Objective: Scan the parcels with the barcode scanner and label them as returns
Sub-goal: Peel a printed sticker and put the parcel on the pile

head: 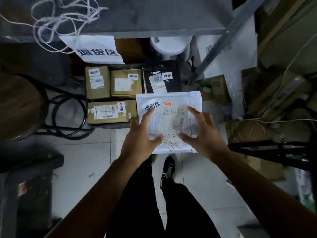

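At nine o'clock from the hands three brown cardboard boxes [111, 97] sit packed together on the floor, each already wearing a small white return sticker, and a black parcel [163, 78] at twelve o'clock carries one too, so most of the labelling looks done. The left hand [142, 138] and right hand [204, 133] meet on a white padded mailer [193, 100] at the centre, fingers spread and fairly straight over its shipping label; whether they grip it or only press on it I cannot tell. It already bears a large return label at its ten o'clock corner, so what seems left is setting it beside the others. No barcode scanner shows. A returns-area sign [96, 50] hangs at eleven o'clock under loose white string [65, 19]; stacked cartons [283, 66] and black metal frame [274, 150] crowd three o'clock.
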Available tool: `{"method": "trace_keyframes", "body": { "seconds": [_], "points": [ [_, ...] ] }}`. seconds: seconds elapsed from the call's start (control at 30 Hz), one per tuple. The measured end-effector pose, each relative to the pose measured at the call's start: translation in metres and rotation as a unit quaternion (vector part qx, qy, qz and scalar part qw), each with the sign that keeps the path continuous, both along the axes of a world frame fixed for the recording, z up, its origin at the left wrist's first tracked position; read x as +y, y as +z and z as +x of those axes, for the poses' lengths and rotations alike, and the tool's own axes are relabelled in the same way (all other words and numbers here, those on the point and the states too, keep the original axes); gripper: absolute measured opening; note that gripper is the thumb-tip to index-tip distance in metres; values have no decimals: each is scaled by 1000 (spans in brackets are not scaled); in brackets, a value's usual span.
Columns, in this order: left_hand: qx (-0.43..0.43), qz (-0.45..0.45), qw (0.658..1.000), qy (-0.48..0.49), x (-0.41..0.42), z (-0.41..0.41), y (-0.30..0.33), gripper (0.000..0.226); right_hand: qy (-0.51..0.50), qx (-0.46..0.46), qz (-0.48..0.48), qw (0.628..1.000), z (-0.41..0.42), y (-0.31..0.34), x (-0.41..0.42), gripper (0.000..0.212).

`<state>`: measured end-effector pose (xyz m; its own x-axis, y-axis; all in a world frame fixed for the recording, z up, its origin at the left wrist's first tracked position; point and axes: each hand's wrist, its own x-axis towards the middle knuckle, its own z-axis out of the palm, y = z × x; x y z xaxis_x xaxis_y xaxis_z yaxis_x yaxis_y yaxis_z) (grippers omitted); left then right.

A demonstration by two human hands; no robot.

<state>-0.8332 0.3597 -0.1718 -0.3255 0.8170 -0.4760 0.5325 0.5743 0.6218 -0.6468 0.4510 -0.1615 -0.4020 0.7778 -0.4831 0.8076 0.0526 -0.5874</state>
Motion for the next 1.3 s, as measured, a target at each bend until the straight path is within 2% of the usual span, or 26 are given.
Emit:
{"method": "trace_keyframes", "body": {
  "seconds": [0.4, 0.67, 0.87, 1.03, 1.17, 1.3],
  "points": [
    [24, 28, 999, -12, 134, -60, -210, 90, 6, -44, 32, 999, -62, -203, 131, 91],
    [73, 35, 997, 6, 212, -80, -297, 91, 54, -37, 77, 995, -90, -298, 215, 89],
    [124, 7, 992, 4, 237, -81, -315, 91, 89, -88, 86, 988, -103, -318, 244, 89],
    [119, -13, 993, 3, 238, -83, -316, 90, 104, -111, 63, 986, -102, -320, 250, 92],
    [152, -32, 988, -7, 233, -84, -300, 88, 103, -108, 77, 986, -98, -300, 244, 90],
    [184, -27, 982, -27, 218, -76, -252, 82, 110, -99, 96, 984, -85, -249, 224, 87]
  ]
}}
